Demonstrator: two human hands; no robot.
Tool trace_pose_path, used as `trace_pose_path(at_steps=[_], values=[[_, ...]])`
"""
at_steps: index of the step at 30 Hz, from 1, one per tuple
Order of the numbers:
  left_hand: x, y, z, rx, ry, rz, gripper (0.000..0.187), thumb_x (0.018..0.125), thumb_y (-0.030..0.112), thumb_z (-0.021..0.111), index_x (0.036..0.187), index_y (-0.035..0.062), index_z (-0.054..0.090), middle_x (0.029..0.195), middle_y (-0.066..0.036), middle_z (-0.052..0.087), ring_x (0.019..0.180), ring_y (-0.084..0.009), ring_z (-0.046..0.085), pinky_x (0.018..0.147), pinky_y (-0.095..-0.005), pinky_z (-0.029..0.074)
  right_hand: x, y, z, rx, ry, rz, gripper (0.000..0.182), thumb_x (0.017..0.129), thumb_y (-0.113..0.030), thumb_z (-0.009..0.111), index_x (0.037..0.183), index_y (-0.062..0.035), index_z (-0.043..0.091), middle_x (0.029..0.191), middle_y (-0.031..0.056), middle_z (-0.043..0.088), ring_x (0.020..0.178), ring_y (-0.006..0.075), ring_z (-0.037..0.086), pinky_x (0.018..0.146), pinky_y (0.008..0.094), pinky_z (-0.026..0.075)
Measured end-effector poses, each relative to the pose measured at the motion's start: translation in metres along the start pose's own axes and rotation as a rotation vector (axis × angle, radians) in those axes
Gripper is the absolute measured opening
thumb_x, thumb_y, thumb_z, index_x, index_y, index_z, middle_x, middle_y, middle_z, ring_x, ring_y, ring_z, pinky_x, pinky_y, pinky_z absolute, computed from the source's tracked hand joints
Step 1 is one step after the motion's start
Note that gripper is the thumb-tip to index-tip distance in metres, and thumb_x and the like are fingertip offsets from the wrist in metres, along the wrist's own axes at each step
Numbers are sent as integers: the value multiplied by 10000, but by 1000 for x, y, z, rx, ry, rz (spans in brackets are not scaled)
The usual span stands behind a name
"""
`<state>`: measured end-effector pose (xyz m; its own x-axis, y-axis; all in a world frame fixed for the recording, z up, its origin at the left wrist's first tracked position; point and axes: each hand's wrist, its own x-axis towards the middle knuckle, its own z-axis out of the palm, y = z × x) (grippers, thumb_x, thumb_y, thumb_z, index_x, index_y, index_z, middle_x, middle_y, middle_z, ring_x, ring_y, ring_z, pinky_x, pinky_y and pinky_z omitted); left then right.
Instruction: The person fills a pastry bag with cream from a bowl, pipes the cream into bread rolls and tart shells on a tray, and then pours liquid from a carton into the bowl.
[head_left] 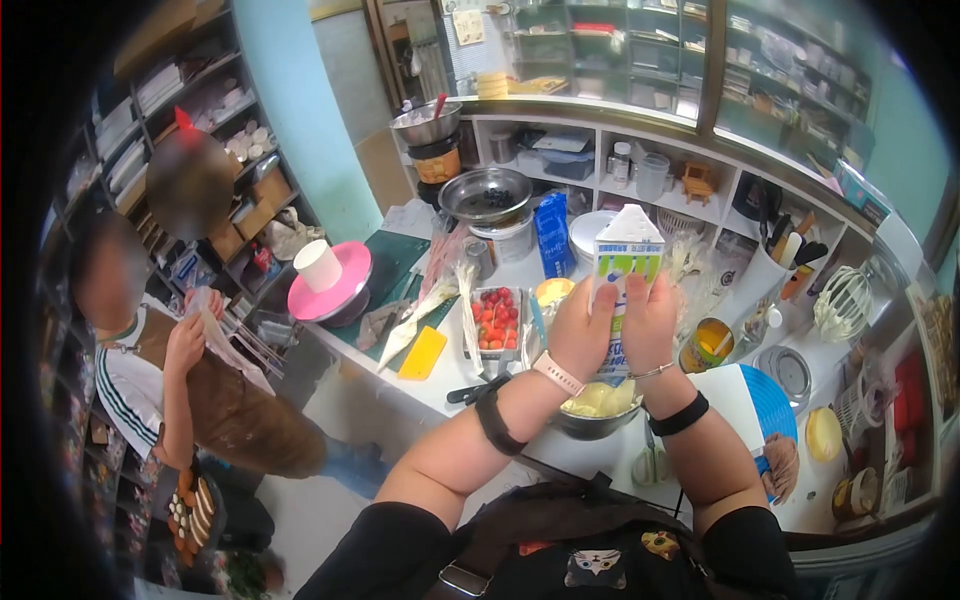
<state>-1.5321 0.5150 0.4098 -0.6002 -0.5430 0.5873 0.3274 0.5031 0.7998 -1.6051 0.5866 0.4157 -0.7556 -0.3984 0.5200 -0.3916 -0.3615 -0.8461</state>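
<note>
Both my hands hold a white, blue and green carton [627, 250] upright above the table. My left hand [583, 325] grips its left side and my right hand [648, 322] its right side, thumbs on the front face. The carton's gabled top shows above my fingers. Below my wrists sits a metal bowl [590, 427] with a pale yellow mass [602, 400] in it. A tray of strawberries [497, 320] lies left of my hands, and a blue bag [553, 237] stands behind them.
A person [190, 380] stands at the left, handling a clear plastic bag. On the table are a pink turntable [345, 285], a yellow scraper [423, 353], a piping bag [405, 330], an open can [706, 345], scissors [650, 465] and a utensil holder [755, 285].
</note>
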Motion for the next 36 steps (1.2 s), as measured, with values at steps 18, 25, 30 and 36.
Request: trace_pose_path(at_steps=[18,25,30,36], values=[[4,18,-5,94,66,-90,426,908,384,514,1075,-6,473,846,-142,565,766,-282,566,698,-360,456,-15,-2,-1,-111,96,104,278,896,-220,585,1031,10,508,957,73,617,872,143,573,762,282,455],[-4,4,-13,354,-186,98,361,895,354,521,1008,12,548,868,-161,519,781,-348,507,688,-380,416,-3,-10,-4,64,188,85,276,920,-242,551,1037,4,508,959,73,603,863,125,552,768,280,450],[1,2,-2,278,-79,288,195,855,216,569,861,25,606,802,-162,498,732,-349,486,644,-432,389,0,-5,-5,147,165,77,304,920,-260,549,1057,8,499,968,78,593,886,133,542,789,275,439],[3,17,-5,194,-114,72,238,869,248,579,943,22,603,859,-164,543,787,-351,529,700,-412,420,2,-9,-9,10,128,-55,349,924,-301,538,1070,14,499,966,77,598,870,131,551,768,282,451]])
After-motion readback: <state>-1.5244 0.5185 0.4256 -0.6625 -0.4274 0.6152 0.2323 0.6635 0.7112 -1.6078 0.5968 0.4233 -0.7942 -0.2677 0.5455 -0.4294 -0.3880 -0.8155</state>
